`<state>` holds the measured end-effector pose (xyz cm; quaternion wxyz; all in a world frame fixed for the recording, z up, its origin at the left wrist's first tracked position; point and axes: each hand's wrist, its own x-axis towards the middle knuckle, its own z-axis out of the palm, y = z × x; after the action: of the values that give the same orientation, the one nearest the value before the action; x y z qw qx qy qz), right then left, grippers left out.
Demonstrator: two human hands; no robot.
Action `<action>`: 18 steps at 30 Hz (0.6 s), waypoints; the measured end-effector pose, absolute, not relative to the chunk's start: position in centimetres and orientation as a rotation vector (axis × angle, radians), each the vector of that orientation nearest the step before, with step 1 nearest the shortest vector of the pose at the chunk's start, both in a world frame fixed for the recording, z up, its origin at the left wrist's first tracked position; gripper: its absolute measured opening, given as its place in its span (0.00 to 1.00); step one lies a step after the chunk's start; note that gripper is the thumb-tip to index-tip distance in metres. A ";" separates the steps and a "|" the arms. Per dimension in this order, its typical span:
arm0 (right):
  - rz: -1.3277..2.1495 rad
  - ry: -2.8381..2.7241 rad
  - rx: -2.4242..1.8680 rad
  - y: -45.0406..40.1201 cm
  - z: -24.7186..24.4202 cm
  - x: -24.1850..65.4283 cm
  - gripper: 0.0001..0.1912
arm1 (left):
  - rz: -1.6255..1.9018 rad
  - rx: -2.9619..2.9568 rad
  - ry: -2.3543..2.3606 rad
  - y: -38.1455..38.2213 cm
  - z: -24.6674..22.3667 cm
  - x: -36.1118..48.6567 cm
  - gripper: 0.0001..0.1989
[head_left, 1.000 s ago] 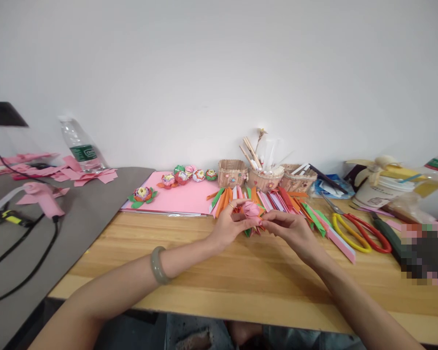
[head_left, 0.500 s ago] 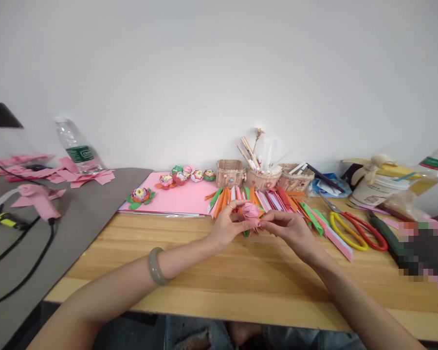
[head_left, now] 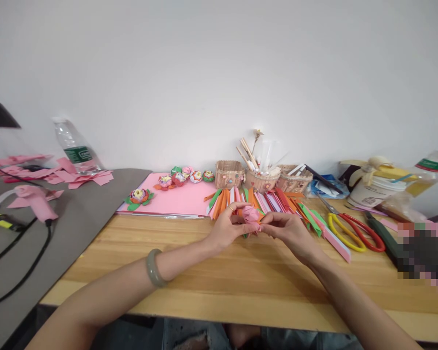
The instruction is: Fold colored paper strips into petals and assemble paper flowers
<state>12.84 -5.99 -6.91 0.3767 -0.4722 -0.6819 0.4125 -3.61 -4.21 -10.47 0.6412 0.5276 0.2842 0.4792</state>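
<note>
A pink folded-paper flower (head_left: 250,213) is up between my hands, over the middle of the table. My left hand (head_left: 226,229) closes around its left side and underside, thumb in front and fingers behind. At its lower right edge, the thumb and fingertips of my right hand (head_left: 286,234) pinch what looks like a pink petal. Fingers hide the flower's base. Just behind it, folded paper strips (head_left: 224,204) in orange, green, pink, red and purple lie in a fanned row.
Several finished paper flowers (head_left: 138,196) sit on a pink sheet (head_left: 190,201) at left. Three woven baskets (head_left: 229,174) stand by the wall. Scissors (head_left: 346,231), a dark green tool (head_left: 383,236) and a paper cup (head_left: 372,192) lie right. A pink glue gun (head_left: 40,204) rests far left.
Both hands stay almost in place on the pink flower. The flower appears slightly turned, with a little more of its rounded bud showing. The whole view has shifted a little.
</note>
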 end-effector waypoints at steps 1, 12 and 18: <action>1.054 -1.746 -1.203 -6.0 -6.9 12.8 0.11 | 1.094 1.201 0.647 -4.2 -10.5 -3.6 0.27; 1.020 -1.789 -1.123 -5.8 -7.3 12.8 0.12 | 1.167 1.182 0.664 -4.2 -10.5 -3.5 0.26; 1.045 -1.765 -1.163 -5.9 -7.3 12.6 0.13 | 1.127 1.170 0.668 -4.4 -10.4 -3.5 0.26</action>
<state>12.58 -5.85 -7.25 0.3818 -0.4559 -0.6918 0.4096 -3.47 -4.40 -10.38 0.6384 0.5126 0.2928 0.4939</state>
